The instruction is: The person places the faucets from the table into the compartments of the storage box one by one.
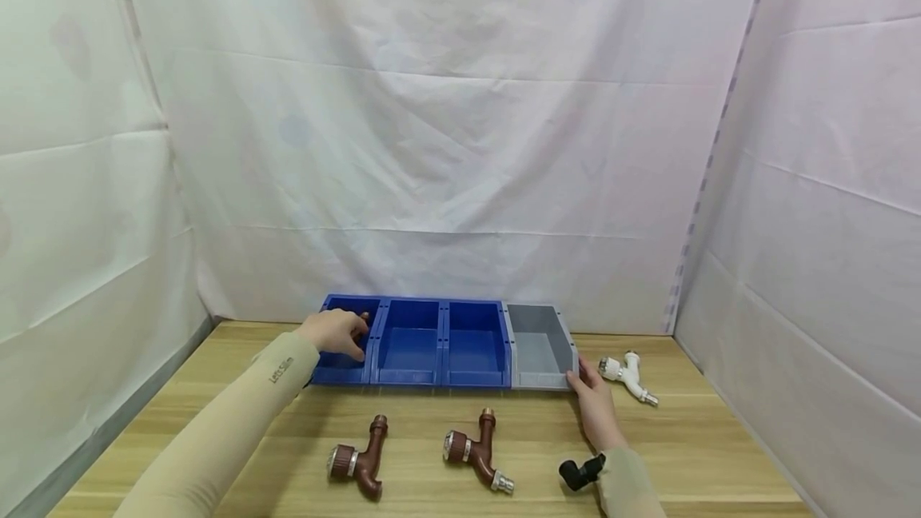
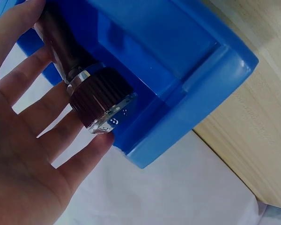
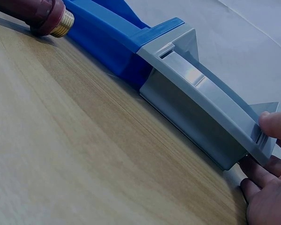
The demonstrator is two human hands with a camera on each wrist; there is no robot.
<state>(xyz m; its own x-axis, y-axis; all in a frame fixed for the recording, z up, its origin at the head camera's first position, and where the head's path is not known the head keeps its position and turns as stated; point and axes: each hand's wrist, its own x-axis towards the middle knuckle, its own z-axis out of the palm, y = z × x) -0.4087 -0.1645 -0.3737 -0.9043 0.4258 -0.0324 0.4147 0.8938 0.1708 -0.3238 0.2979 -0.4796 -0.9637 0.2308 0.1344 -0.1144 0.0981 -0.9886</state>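
Observation:
My left hand reaches into the leftmost blue bin of a joined row. In the left wrist view it holds a brown faucet with a ribbed knob and silver cap, the thumb at the pipe and the fingers along the far side. The faucet's far end is hidden. At the row's other end, my right hand grips the front right corner of the grey bin. The thumb lies on its rim and the other fingers are beneath.
Two more brown faucets lie on the wooden table before the bins. A white faucet lies right of the grey bin. Near my right wrist is a black elbow-shaped piece. White cloth hangs behind and at both sides.

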